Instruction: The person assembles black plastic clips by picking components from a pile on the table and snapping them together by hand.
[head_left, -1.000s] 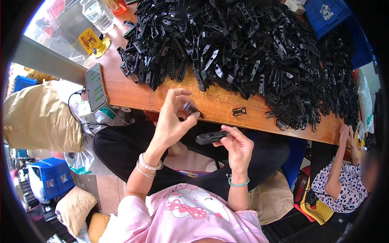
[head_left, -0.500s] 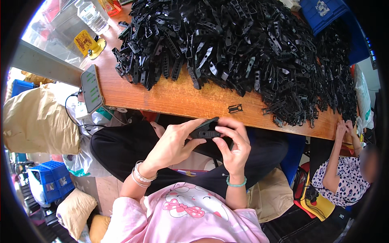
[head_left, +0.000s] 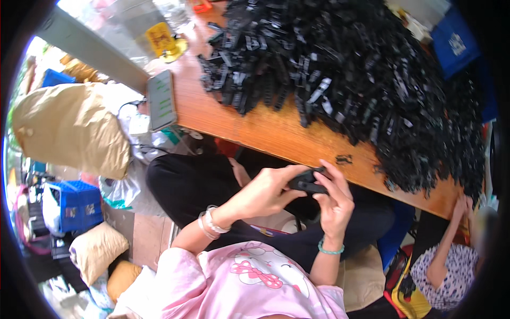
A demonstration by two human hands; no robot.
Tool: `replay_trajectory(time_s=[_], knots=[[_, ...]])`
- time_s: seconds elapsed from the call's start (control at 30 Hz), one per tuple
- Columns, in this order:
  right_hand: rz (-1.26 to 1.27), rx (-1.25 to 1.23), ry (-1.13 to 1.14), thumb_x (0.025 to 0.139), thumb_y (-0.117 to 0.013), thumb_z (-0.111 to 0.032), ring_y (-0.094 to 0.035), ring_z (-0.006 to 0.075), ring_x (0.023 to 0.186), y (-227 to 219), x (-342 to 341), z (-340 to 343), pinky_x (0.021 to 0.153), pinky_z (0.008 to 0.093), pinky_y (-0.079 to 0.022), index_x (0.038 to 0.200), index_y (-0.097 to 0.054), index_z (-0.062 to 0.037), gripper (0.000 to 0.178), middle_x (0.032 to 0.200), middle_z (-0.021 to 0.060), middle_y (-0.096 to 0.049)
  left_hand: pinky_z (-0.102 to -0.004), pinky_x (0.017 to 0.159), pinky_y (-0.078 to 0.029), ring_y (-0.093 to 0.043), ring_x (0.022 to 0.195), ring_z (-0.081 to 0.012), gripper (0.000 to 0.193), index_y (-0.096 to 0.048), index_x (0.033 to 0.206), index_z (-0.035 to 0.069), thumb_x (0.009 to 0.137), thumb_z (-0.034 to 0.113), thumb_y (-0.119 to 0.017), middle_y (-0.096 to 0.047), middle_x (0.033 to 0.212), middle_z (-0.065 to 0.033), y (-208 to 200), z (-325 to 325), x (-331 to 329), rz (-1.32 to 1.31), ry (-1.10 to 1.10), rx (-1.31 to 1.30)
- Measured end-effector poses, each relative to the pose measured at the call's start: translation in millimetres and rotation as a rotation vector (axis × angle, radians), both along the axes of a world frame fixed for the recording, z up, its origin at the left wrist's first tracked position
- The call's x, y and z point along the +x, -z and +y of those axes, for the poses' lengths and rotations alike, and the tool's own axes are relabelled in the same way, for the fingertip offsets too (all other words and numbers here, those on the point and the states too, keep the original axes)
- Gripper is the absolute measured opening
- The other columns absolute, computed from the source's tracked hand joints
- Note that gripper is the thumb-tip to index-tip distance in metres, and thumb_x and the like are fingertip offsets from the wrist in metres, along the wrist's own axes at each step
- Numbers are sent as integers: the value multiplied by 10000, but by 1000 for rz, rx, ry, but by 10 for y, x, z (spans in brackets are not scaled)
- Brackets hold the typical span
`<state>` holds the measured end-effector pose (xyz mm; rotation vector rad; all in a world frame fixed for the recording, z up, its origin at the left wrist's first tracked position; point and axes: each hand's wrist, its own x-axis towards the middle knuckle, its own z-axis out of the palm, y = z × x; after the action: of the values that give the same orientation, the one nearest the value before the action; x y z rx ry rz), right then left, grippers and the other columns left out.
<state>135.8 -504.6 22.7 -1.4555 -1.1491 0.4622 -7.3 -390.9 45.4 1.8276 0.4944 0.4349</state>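
Observation:
Between my two hands, just off the table's near edge and above my lap, is a black plastic part (head_left: 308, 181) with a long, narrow body. My left hand (head_left: 268, 192) pinches its left end between thumb and fingers. The fingertips of my right hand (head_left: 334, 198) press on its other end. Its exact kind is unclear, as the fingers cover much of it. Beyond my right hand, a small black plastic piece (head_left: 344, 159) lies alone on the wooden table (head_left: 255, 125).
A large heap of black plastic parts (head_left: 329, 69) covers the table's far side. A phone (head_left: 161, 101) leans at the left, near a yellow stand (head_left: 162, 41). A blue bin (head_left: 454, 40) stands at the far right. Another person's hands (head_left: 464, 204) are at the table's right end.
The whole view has swung, so the table and heap sit further right and tilted. Both hands still hold the black part; its face is turned a little differently between the fingers.

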Motion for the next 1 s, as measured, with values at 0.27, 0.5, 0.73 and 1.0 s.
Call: replay_trajectory(time_s=[0.27,0.5,0.73,1.0], knots=[[148,20,17,801,-674,-199,-588,264,983,-13,-83,-92,861,347,-474,1110,-620,39,394,1111,183,-576,-366,591,-508,-631,677,-333,475,-509,1150,-31,720,48,-693,-625,836,-174,-9,-5,-37,-85,95,295],[125,-35,16,714,-704,3,-568,180,788,1,-55,-111,710,262,-469,1005,-645,38,299,899,106,-596,-354,559,-506,-626,633,-316,454,-523,1138,-35,744,104,-703,-624,799,-163,32,-20,-100,-35,187,283],[259,-133,-130,714,-749,-78,-571,170,784,-20,10,-136,680,256,-449,967,-655,44,296,875,99,-604,-369,606,-506,-640,717,-336,381,-565,1079,-72,797,158,-677,-638,934,-221,14,28,-151,-23,201,11],[236,-147,-72,725,-720,-17,-561,148,713,-49,-38,-19,620,228,-438,963,-668,36,250,831,89,-604,-365,645,-502,-630,740,-350,381,-590,1035,-52,770,194,-712,-642,850,-191,33,89,-108,47,107,57]])
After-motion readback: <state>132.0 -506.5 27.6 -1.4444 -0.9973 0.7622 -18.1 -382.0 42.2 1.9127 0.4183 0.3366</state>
